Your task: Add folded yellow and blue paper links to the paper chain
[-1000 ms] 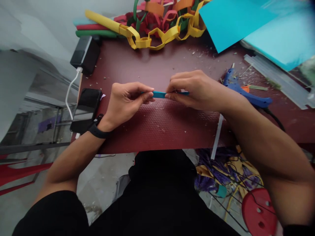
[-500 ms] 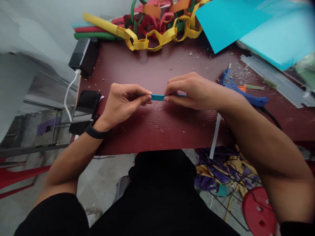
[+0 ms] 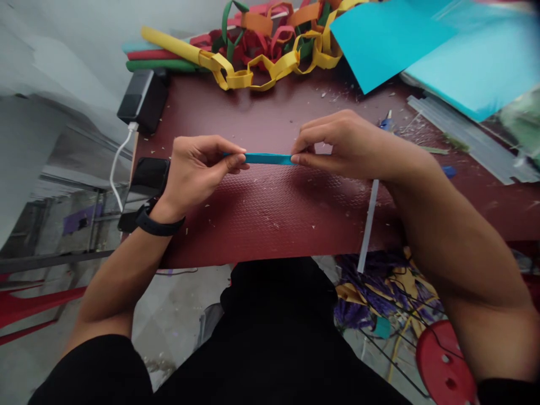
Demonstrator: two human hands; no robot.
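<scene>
A narrow blue paper strip (image 3: 269, 159) stretches level between my two hands, above the dark red tabletop (image 3: 261, 225). My left hand (image 3: 202, 166) pinches its left part between thumb and fingers. At the strip's right end, my right hand (image 3: 333, 143) has it pinched between thumb and forefinger. Beyond my hands lies a yellow paper chain (image 3: 282, 66), joined loops of the same kind of strip. My right forearm covers most of a blue glue gun (image 3: 386, 121); only its nozzle and a bit of its body show.
Blue paper sheets (image 3: 383, 48) lie at the back right beside clear glue sticks (image 3: 464, 140). One glue stick (image 3: 368, 225) juts over the front edge. Left are a black power bank (image 3: 141, 98) with a white cable and a phone (image 3: 147, 177). Rolled paper (image 3: 169, 42) rests behind.
My hands have moved apart along the strip, so a longer stretch of it shows between them. My right forearm now hides more of the glue gun.
</scene>
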